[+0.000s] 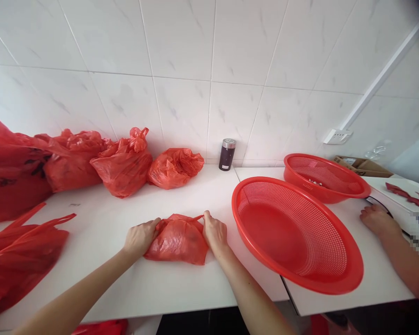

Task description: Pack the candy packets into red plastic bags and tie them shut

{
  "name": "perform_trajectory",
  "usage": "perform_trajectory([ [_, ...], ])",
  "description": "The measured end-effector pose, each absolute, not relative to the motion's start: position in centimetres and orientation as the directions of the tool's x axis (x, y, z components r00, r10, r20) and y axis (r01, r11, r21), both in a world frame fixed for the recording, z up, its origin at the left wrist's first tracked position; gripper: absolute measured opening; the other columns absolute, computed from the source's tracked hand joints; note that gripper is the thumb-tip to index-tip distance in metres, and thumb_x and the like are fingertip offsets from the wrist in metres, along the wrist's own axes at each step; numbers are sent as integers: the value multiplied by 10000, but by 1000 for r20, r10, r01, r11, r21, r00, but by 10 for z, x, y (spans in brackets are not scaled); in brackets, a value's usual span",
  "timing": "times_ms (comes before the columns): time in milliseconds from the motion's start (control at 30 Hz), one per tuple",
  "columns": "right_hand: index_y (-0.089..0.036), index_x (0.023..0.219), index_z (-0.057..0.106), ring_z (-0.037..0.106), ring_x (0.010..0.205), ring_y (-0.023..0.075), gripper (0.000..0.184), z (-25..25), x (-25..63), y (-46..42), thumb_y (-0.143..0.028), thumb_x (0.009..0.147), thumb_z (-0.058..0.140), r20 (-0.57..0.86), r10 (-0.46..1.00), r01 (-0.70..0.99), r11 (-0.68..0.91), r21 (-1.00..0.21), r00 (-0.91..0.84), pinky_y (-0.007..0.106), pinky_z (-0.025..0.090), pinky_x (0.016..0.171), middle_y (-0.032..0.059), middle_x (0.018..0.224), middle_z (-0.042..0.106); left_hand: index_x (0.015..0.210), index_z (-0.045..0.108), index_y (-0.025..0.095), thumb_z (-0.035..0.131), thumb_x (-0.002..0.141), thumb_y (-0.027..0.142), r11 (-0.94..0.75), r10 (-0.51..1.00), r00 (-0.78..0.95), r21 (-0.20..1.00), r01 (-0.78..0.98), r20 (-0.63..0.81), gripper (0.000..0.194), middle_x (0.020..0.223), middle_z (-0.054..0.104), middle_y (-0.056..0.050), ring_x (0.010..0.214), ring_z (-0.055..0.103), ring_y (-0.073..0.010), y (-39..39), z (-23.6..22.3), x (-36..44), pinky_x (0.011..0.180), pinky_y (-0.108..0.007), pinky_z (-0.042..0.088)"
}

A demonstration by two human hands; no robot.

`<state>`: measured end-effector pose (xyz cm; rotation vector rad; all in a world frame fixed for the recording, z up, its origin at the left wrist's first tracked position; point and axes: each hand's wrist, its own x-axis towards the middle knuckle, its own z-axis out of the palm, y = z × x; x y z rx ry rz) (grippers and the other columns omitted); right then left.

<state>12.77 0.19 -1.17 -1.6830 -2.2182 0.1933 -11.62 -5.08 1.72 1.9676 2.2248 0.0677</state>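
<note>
- Left hand (142, 236): fingers pinch the top left of a red bag (178, 243).
- Right hand (215, 232): fingers pinch its top right corner.
- The bag sits on the white table (125, 291), between the hands.

Centre bag (178, 242) is translucent orange-red, back bags (124, 172) red; far-left bag (14, 172) is red with black markings. Near basin (275, 232) and rear basin (302, 187) are red with a dotted hole pattern, flask (226, 156) dark purple with silver cap (229, 143) and white label (225, 167). Table (104, 265) is plain white, wall tiles (181, 107) white with grey veining, socket (337, 136) white, box (373, 168) brown.
</note>
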Motion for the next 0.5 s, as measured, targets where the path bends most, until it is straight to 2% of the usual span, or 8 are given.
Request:
perform_trajectory([
  [167, -171, 1030, 525, 577, 541, 178, 222, -14, 133, 3, -100, 928, 340, 241, 958, 895, 240, -376, -155, 274, 206, 488, 29, 622, 630, 1073, 600, 168, 361, 940, 515, 320, 944, -290, 220, 922, -159, 442, 863, 650, -46, 721, 604, -173, -56, 29, -148, 717, -378, 479],
  [267, -169, 1009, 528, 531, 484, 167, 232, -17, 136, 4, -159, 958, 301, 291, 949, 867, 245, -434, -123, 266, 188, 473, 8, 560, 579, 814, 640, 184, 260, 934, 545, 344, 932, -282, 311, 886, -227, 537, 715, 648, -33, 642, 612, -182, -62, 45, -163, 634, -337, 476],
  [333, -170, 992, 526, 527, 484, 160, 256, -19, 137, 4, -199, 976, 271, 334, 935, 831, 280, -481, -122, 255, 203, 470, 2, 561, 571, 667, 622, 195, 295, 899, 561, 329, 934, -242, 364, 871, -264, 543, 644, 649, -33, 592, 625, -192, -64, 59, -166, 583, -318, 481],
  [367, -173, 990, 523, 534, 494, 154, 271, -20, 138, 4, -220, 983, 256, 358, 924, 806, 309, -505, -131, 246, 222, 472, 0, 577, 579, 658, 624, 196, 346, 874, 557, 319, 938, -231, 377, 870, -260, 505, 654, 661, -42, 592, 635, -206, -64, 66, -165, 579, -325, 490],
  [433, -181, 1005, 517, 558, 531, 142, 293, -21, 140, 3, -255, 993, 233, 409, 899, 745, 381, -547, -160, 228, 275, 488, -3, 630, 607, 822, 656, 190, 407, 847, 500, 284, 957, -237, 377, 881, -168, 398, 850, 704, -95, 729, 668, -264, -62, 79, -158, 669, -393, 515],
  [500, -187, 1040, 515, 579, 566, 131, 305, -21, 140, 2, -272, 995, 226, 454, 871, 684, 447, -576, -187, 213, 328, 521, -8, 669, 625, 1077, 605, 187, 369, 867, 428, 191, 979, -203, 368, 910, -5, 398, 1159, 640, -146, 1030, 610, -320, -58, 86, -142, 873, -479, 465],
])
